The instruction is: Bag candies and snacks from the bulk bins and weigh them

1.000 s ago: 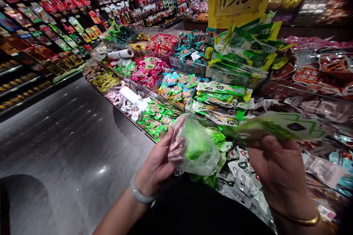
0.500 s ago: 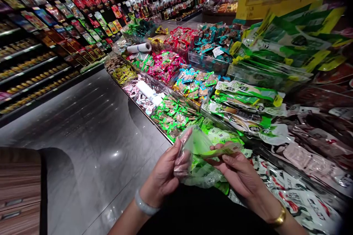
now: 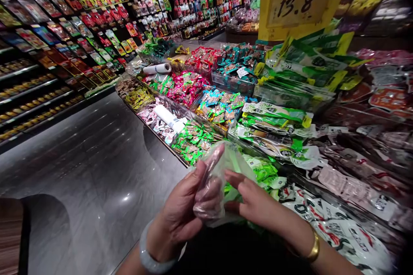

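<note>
My left hand (image 3: 185, 197) is closed on a clear plastic bag (image 3: 211, 193), and its fingers show through the film. Pale green shows through the right part of the bag. Close beside it, my right hand (image 3: 248, 195) points left with its fingers apart and their tips at the bag; nothing is visibly gripped in it. The thumb of that hand is hard to make out. Beneath and behind the bag lie bright green snack packets (image 3: 263, 171). Small green-wrapped snacks (image 3: 193, 139) fill the bin just beyond.
Long green-and-white packs (image 3: 277, 129) and white-and-red packets (image 3: 338, 232) lie to the right. A plastic bag roll (image 3: 169, 118) rests on the bins, another roll (image 3: 157, 68) farther back. A yellow price sign (image 3: 297, 4) stands behind. Shelves (image 3: 38, 81) line the left beyond the grey floor (image 3: 97, 172).
The green packet my right hand held at the bag's mouth is no longer seen in its fingers. That hand has moved left against the bag. The view has shifted slightly.
</note>
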The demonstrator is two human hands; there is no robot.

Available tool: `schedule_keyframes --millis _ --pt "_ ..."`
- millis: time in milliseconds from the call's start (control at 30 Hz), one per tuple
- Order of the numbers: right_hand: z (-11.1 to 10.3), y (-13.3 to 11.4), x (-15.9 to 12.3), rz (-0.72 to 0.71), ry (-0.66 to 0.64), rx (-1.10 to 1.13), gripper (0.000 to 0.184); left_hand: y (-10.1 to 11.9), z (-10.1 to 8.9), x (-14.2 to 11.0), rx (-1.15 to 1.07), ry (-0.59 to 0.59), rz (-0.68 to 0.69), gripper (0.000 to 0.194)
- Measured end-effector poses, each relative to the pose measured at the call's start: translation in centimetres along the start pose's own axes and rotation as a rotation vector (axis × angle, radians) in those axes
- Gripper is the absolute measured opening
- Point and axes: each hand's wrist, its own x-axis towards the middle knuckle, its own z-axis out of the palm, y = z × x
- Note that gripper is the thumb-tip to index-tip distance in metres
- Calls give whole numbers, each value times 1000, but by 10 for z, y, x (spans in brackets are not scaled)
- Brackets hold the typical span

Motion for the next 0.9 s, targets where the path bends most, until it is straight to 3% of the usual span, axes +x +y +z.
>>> schedule_keyframes --millis 167,367,467,600,733,900 --pt "-43 -13 -6 -71 242 -378 89 7 12 -1 -64 13 142 43" --pt "-56 -29 -11 -104 309 -455 95 2 21 -10 -45 55 198 47" --pt "-68 -46 -12 -163 329 -420 84 8 33 -21 -42 63 240 49" --pt "-89 -57 -7 -183 364 -515 50 21 43 -18 -32 69 275 49" --pt "-104 -41 1 -146 343 -705 44 25 31 14 3 102 319 51" --pt "-105 -9 2 5 182 -851 55 6 -2 55 3 174 231 51"
